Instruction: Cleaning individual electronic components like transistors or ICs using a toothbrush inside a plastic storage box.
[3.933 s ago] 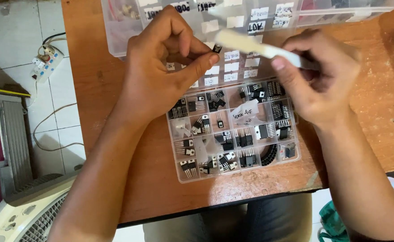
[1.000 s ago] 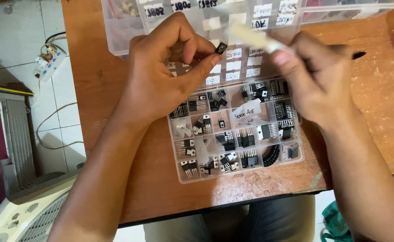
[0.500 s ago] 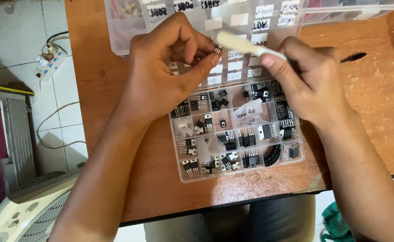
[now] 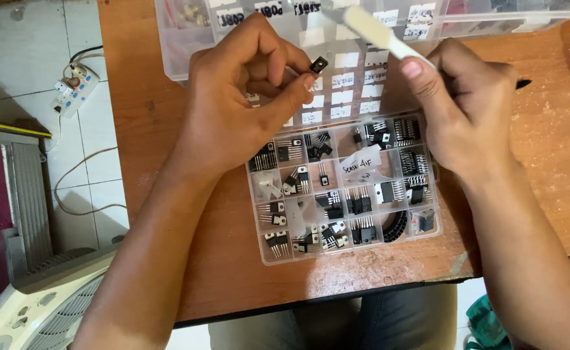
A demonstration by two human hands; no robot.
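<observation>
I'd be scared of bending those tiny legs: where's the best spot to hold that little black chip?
By its flat black body, as the left hand does: thumb and fingertip pinch the chip from below, on its lower part, which hides any legs.

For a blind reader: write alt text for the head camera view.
The left hand pinches a small black component while the right hand holds a white pen-like tool near it, above a clear compartment box of black components on a wooden table.
</observation>
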